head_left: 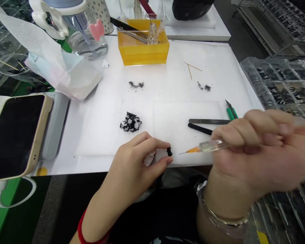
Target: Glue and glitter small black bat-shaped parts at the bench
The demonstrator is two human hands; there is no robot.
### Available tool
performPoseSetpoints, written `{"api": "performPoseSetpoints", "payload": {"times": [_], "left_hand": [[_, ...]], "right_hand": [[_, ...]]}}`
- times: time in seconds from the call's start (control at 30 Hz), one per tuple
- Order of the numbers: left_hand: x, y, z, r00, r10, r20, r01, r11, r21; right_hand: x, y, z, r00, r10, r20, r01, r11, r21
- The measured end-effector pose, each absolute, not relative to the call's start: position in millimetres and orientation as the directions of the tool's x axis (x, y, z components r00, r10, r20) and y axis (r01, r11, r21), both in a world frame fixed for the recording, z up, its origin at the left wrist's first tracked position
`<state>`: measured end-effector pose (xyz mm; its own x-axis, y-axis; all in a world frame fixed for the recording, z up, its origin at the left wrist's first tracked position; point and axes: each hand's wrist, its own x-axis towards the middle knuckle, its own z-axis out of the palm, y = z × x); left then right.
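Between thumb and forefinger, my left hand (pixel 136 166) pinches a small black piece (pixel 169 151) above the near edge of the white work surface. Something clear and whitish shows inside the curled fingers, too hidden to name. My right hand (pixel 256 145) is wrapped round a syringe (pixel 210 145) with an orange hub and a thin needle. The needle points left, its tip a short way right of the black piece and apart from it. Tweezers (pixel 208 121) lie just beyond the right hand, beside a green-handled craft knife (pixel 231 110). A pile of black pieces (pixel 131 122) lies beyond the left hand.
Two small heaps of tiny dark bits (pixel 136 84) and thin wooden sticks (pixel 193 67) lie farther back. A yellow box (pixel 143 52) holds tools and small bottles. At left are a phone (pixel 15 132), a tissue pack (pixel 73 74) and a clear jug (pixel 87 42). Compartment trays (pixel 282 81) stand right.
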<state>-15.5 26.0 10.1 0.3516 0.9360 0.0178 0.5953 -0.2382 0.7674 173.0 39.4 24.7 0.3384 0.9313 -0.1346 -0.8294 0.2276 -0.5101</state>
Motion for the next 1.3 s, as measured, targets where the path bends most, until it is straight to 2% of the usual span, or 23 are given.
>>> {"api": "performPoseSetpoints", "payload": {"times": [0.2,0.47,1.3], "left_hand": [[-14,25,9,0.329,0.944,0.017,0.592,-0.22,0.775],[-14,25,8,0.332,0.943,0.02,0.596,-0.226,0.771],[-12,24,8,0.333,0.942,0.036,0.621,-0.248,0.744]], "right_hand": [[156,52,28,0.425,0.861,-0.279,-0.786,0.198,-0.585],[158,51,16,0.438,0.88,-0.182,-0.731,0.231,-0.642],[162,48,9,0.37,0.922,-0.114,-0.728,0.212,-0.652]]}}
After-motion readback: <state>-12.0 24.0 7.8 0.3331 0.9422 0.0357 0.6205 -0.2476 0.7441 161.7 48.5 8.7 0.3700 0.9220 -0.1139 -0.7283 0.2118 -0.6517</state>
